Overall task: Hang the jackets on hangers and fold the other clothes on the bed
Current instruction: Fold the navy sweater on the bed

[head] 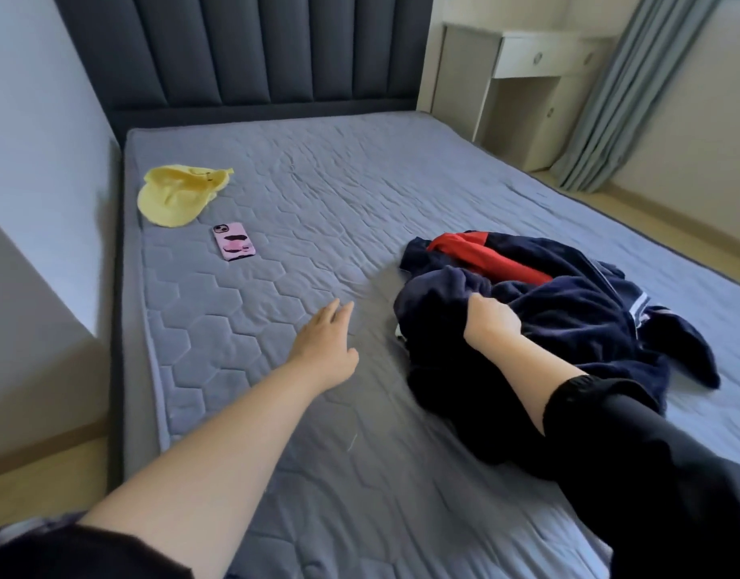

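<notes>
A crumpled heap of navy-blue clothing (568, 319) with red panels and thin white stripes is lying on the right half of the grey-blue quilted bed mattress (359, 181), towards its nearer end. Whether it is one garment or several cannot be told. The right hand (491, 321), coming out of a black sleeve (610, 432), is resting on top of the heap. Its fingers are curling down into the soft dark fabric and clamping a bunch of it, with the fingertips hiding in the folds. The left hand (326, 348), on a bare forearm, is reaching out palm down over the mattress just left of the heap, apart from the clothing. Its fingers (337, 313) are stretching forward, straight and slightly spread, holding nothing.

Further up the mattress, near its left edge, a pale yellow cloth cap (178, 194) is lying upside down, and a phone in a pink and black case (233, 241) is lying face down just below it. A dark padded headboard (255, 48) is standing at the far end. A white cabinet with a drawer (527, 77) and a grey-green curtain (635, 89) are standing beyond the right side.
</notes>
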